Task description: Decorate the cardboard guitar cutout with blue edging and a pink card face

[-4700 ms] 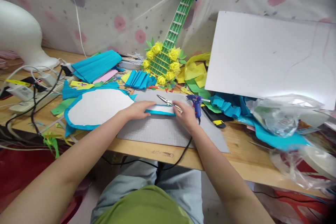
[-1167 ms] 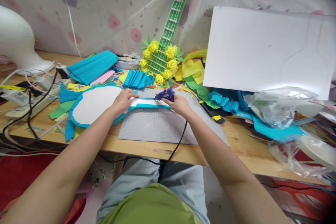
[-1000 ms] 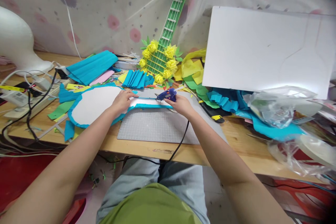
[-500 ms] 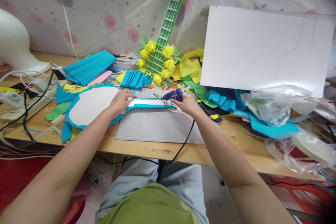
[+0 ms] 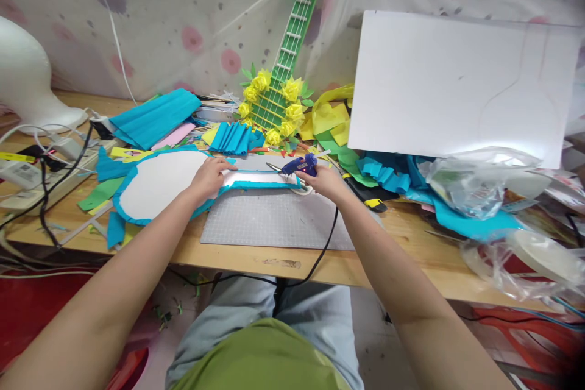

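A white guitar-shaped cutout (image 5: 159, 181), edged in blue crepe paper, lies on the table with its neck over a grey cutting mat (image 5: 269, 222). My left hand (image 5: 210, 178) is closed on the cutout where the body meets the neck, pressing it down. In my right hand (image 5: 324, 180) is a blue hot glue gun (image 5: 297, 166). Its nozzle points left along the far edge of the neck; whether the tip touches the paper, I cannot tell. The gun's black cord drops past the table's front edge.
Behind stands a green paper guitar (image 5: 286, 61) with yellow flowers. A white board (image 5: 457, 85) leans at the right above plastic wrapping (image 5: 479, 186). Black-and-yellow cutters (image 5: 372, 198) lie right of my hand. Blue crepe paper (image 5: 158, 116) and a power strip (image 5: 55, 177) are at the left.
The glue gun in my right hand has shifted slightly left along the neck. My left hand stays in place on the cutout.
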Demonstrator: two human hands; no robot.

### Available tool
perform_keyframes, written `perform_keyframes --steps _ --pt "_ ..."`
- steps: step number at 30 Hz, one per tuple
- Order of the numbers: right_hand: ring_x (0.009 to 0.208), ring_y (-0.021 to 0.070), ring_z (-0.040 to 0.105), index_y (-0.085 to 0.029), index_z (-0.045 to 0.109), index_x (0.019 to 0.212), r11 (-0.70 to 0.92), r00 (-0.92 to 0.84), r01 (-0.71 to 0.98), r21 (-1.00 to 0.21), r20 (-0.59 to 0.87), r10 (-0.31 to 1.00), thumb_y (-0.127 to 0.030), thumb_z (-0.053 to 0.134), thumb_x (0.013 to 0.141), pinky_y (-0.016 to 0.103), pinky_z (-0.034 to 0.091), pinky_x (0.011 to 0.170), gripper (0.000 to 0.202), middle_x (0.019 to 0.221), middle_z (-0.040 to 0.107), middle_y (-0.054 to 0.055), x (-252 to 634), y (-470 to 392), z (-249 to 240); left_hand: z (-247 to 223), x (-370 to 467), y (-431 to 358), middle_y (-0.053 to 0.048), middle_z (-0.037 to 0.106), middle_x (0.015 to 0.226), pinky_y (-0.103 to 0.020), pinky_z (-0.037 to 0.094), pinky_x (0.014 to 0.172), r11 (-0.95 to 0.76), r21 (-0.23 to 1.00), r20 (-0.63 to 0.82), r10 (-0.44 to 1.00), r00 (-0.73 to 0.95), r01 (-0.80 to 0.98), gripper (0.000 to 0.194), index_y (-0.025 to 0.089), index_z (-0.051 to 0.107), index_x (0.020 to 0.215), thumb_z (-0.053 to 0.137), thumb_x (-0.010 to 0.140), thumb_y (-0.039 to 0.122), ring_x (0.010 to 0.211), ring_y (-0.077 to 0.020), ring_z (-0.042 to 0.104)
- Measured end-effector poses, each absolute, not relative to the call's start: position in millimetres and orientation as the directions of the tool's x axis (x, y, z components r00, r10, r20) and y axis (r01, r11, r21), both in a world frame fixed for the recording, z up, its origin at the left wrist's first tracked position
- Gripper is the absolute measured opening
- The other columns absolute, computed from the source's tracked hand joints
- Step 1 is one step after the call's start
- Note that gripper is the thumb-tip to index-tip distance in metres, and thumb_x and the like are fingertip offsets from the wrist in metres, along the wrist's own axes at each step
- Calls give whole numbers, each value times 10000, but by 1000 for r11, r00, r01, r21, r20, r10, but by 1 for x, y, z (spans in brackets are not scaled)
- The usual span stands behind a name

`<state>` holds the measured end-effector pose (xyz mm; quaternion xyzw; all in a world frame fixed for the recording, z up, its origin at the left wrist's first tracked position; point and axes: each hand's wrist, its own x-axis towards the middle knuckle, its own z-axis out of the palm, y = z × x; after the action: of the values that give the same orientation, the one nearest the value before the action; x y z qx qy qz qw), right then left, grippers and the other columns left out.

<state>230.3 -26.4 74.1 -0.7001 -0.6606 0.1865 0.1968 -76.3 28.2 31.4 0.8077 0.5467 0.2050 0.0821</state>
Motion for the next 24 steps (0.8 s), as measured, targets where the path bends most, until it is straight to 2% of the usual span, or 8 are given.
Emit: perform_keyframes --steps 10,17,24 --pt "808 213 623 -190 655 906 -40 62 881 -471 31 998 -565 519 754 276 446 653 427 856 680 83 231 -25 76 32 -76 28 -47 589 1097 -340 369 953 -378 384 241 922 304 843 409 237 687 1015 391 748 141 1065 -235 455" --pt "647 187 608 -153 638 892 -102 121 882 -461 13 993 -569 503 763 278 442 588 456 739 659 81 255 -28 73 32 -75 27 -38 592 1104 -332 370 950 -380 386 254 920 299 841 410 244 689 1008 394 749 125 1054 -233 460" --pt "632 190 605 -132 619 890 -129 148 900 -416 14 989 -565 494 772 289 445 594 466 714 647 91 269 -30 73 34 -74 26 -44 599 1097 -331 383 929 -368 373 236 925 297 851 465 225 681 1035 376 714 81 1035 -229 468"
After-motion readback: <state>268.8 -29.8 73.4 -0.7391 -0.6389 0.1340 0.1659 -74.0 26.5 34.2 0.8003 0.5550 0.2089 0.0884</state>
